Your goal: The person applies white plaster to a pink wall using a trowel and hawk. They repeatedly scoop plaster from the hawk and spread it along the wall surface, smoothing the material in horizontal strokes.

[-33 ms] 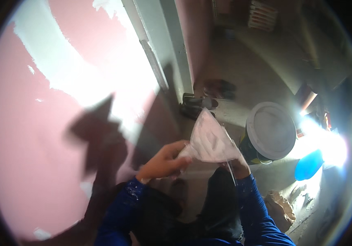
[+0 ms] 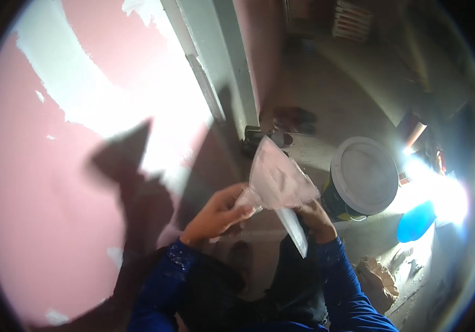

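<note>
My left hand (image 2: pixel 221 216), thumb on top, grips the narrow end of a triangular plate (image 2: pixel 281 182) smeared thickly with pale plaster, in the lower middle of the view. My right hand (image 2: pixel 317 221) is closed around a long flat metal blade (image 2: pixel 292 229) beneath the plate's right part, its fingers partly hidden. The blade angles down toward my right leg. Both blue sleeves carry white flecks.
A pink wall (image 2: pixel 55 210) with white patches is at left, beside a grey frame (image 2: pixel 226 66). A lidded bucket (image 2: pixel 364 174) stands right, near a glaring lamp (image 2: pixel 445 199), blue object (image 2: pixel 414 221) and crumpled brown sack (image 2: pixel 378 282). Shoes (image 2: pixel 292 119) lie beyond my hands.
The plate has moved slightly up and left. The blade below it has turned, showing more of its broad face and reaching farther down. My hands have risen slightly.
</note>
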Available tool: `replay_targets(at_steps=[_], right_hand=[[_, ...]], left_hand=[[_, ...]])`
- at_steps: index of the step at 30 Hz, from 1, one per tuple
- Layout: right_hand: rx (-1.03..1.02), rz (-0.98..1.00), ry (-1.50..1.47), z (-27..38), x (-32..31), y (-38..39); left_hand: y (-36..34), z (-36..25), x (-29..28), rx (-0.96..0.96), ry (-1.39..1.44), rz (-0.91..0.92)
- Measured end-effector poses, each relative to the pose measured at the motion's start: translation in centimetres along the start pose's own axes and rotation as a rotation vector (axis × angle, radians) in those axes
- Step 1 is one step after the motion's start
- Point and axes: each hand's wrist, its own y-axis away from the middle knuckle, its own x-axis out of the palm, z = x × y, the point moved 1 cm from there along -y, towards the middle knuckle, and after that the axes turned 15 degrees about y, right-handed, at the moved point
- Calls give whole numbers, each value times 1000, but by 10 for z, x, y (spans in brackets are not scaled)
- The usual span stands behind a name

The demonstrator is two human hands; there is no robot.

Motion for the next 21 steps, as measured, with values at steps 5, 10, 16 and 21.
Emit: replay_targets(at_steps=[5, 10, 16, 21], right_hand=[[82, -436, -617, -14, -28, 28], [-121, -487, -283, 14, -38, 32], [-110, -658, 170, 30, -18, 24], [-122, -647, 239, 37, -5, 12]], left_hand=[[1, -9, -11, 377, -347, -197], [4, -13, -15, 187, -419, -254], [1, -9, -1, 242, -580, -223], [0, 1, 13, 267, -883, -147]])
